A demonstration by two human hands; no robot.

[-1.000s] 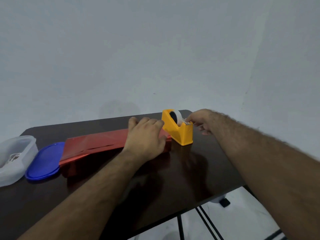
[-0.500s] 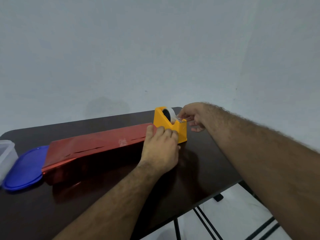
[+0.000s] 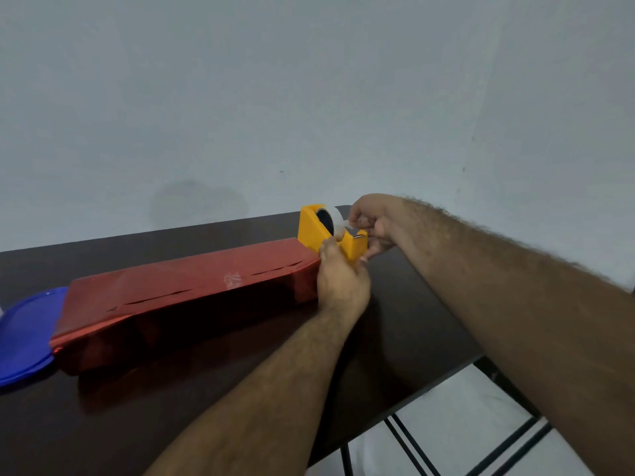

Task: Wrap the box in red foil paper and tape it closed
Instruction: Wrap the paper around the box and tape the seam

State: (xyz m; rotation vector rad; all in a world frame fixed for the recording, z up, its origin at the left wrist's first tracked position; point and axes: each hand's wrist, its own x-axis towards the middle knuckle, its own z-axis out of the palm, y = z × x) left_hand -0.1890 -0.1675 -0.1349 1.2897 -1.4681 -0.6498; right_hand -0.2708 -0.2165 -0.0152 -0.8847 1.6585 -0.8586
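The foil-wrapped box (image 3: 192, 290) lay along the tabletop's (image 3: 144, 413) far edge, light, slippery, crushable. My left hand (image 3: 342, 280) gripped the heavy yellow tape dispenser (image 3: 330, 235); my right hand (image 3: 372, 223) pinched the thin, sticky tape end (image 3: 347, 225).

Even, soft, fairly dim indoor light; source not seen, possibly overhead. Dull reflections are carried by the dark glossy table (image 3: 192, 400), and bright sheen by the red foil paper (image 3: 178, 283). A faint shadow patch is cast on the wall (image 3: 199, 204). Wide-angle stretching is seen at the edges; the right forearm (image 3: 515, 304) looks enlarged. Detail is slightly soft throughout.
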